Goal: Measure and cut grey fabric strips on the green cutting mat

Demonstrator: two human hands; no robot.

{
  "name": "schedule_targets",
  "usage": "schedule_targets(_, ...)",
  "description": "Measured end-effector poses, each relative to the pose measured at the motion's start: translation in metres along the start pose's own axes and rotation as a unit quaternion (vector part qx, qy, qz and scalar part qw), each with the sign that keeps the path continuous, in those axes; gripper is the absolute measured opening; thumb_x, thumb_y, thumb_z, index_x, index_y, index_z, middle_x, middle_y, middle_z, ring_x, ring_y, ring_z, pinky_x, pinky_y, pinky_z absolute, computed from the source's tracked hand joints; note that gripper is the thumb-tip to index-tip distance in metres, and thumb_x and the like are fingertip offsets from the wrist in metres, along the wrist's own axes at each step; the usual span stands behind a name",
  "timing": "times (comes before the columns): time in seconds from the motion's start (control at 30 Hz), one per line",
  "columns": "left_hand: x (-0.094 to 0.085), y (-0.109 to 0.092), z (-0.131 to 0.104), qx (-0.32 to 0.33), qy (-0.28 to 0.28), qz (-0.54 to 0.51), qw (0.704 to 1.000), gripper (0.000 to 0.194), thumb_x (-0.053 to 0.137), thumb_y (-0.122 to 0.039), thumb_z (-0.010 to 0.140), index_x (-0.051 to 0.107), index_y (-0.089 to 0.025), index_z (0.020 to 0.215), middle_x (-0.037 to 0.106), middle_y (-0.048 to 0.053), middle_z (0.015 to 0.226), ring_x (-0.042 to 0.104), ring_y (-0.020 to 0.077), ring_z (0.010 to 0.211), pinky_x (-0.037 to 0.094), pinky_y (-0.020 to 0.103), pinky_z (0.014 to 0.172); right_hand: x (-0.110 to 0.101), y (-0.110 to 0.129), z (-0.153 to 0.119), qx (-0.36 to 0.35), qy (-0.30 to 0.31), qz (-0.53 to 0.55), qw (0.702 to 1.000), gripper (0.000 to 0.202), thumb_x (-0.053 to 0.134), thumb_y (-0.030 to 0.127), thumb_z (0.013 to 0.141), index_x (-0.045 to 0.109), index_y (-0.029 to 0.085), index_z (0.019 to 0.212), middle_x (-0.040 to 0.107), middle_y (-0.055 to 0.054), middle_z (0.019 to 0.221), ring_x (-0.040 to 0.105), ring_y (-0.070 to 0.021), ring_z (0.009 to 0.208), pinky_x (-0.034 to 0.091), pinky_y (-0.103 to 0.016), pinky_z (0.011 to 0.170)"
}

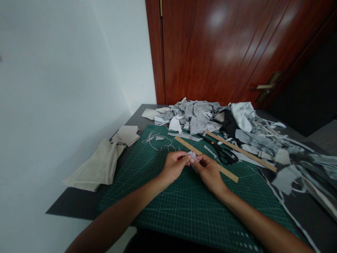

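Observation:
Between my two hands is a small piece of light grey fabric [194, 159], pinched at both sides above the green cutting mat [168, 207]. My left hand [174, 164] has thumb and fingers closed on its left edge. From the other side my right hand [209, 172] grips it with thumb and fingertips. Much of the fabric is hidden by the fingers. Under and behind the hands lies a wooden ruler [228, 174]. Black-handled scissors [223, 154] rest just beyond my right hand, beside a second wooden ruler [247, 153].
A heap of grey and white fabric scraps [198, 116] covers the table's back, spreading right into strips [252, 140]. Folded beige cloth [97, 165] lies at the left edge, near the wall. Loose threads [154, 137] lie on the mat. A wooden door [210, 52] stands behind.

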State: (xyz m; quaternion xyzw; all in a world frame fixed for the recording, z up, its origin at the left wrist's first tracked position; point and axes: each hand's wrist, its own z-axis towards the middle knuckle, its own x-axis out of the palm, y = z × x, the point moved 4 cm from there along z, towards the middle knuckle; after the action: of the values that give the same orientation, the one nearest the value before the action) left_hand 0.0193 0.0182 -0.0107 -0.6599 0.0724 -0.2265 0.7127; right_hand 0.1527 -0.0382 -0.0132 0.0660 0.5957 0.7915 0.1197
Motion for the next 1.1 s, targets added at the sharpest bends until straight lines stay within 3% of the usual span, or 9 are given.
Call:
schedule_targets(0.13, 0.0, -0.003, -0.001, -0.013, 0.003, -0.007, 1.0, 0.036, 0.083, -0.05, 0.076, 0.08, -0.014, 0.08, 0.075, 0.007, 0.076, 0.067, 0.0171, 0.069, 0.056, 0.028, 0.069, 0.0, 0.002, -0.001, 0.015, 0.014, 0.006, 1.0, 0.036, 0.079, 0.056, 0.082, 0.069, 0.022, 0.074, 0.065, 0.0, 0.066, 0.057, -0.0179, 0.059, 0.046, -0.031, 0.057)
schedule_targets(0.27, -0.001, -0.004, -0.001, -0.019, 0.005, -0.005, 1.0, 0.037, 0.08, -0.05, 0.08, 0.077, -0.014, 0.075, 0.073, 0.006, 0.072, 0.066, 0.0156, 0.067, 0.056, 0.028, 0.07, -0.003, 0.004, -0.001, 0.025, 0.025, 0.019, 0.999, 0.037, 0.071, 0.059, 0.088, 0.071, 0.022, 0.086, 0.07, -0.002, 0.074, 0.062, -0.0204, 0.067, 0.049, -0.031, 0.061)
schedule_targets(0.43, -0.005, -0.001, 0.003, -0.033, 0.003, -0.02, 0.999, 0.043, 0.08, -0.055, 0.077, 0.074, -0.012, 0.076, 0.073, 0.006, 0.073, 0.067, 0.0146, 0.065, 0.057, 0.026, 0.065, -0.002, -0.002, 0.0, 0.034, 0.05, 0.01, 0.998, 0.037, 0.077, 0.057, 0.084, 0.07, 0.021, 0.079, 0.067, -0.001, 0.067, 0.06, -0.0179, 0.061, 0.049, -0.031, 0.061)
schedule_targets(0.63, -0.012, -0.006, 0.008, -0.029, -0.041, -0.006, 0.999, 0.049, 0.081, -0.06, 0.073, 0.07, -0.013, 0.08, 0.072, 0.005, 0.068, 0.068, 0.0155, 0.057, 0.057, 0.025, 0.054, 0.004, -0.013, 0.001, 0.082, 0.075, 0.059, 0.992, 0.045, 0.08, 0.064, 0.078, 0.071, 0.02, 0.075, 0.064, 0.001, 0.063, 0.058, -0.0159, 0.056, 0.049, -0.029, 0.057)
schedule_targets(0.97, -0.012, -0.005, 0.004, -0.046, -0.056, -0.023, 0.997, 0.051, 0.079, -0.062, 0.074, 0.068, -0.012, 0.082, 0.074, 0.008, 0.073, 0.072, 0.0196, 0.063, 0.06, 0.029, 0.058, 0.006, -0.015, -0.002, 0.091, 0.063, 0.06, 0.992, 0.041, 0.083, 0.058, 0.076, 0.068, 0.02, 0.073, 0.062, 0.002, 0.06, 0.054, -0.0152, 0.057, 0.043, -0.028, 0.058)
schedule_targets(1.1, -0.01, -0.005, 0.003, -0.036, -0.074, -0.047, 0.996, 0.051, 0.082, -0.061, 0.072, 0.068, -0.012, 0.08, 0.072, 0.006, 0.071, 0.07, 0.0174, 0.062, 0.06, 0.029, 0.061, 0.006, -0.019, -0.002, 0.098, 0.044, 0.064, 0.992, 0.038, 0.088, 0.051, 0.068, 0.066, 0.021, 0.072, 0.06, 0.004, 0.062, 0.051, -0.0148, 0.059, 0.041, -0.028, 0.06)
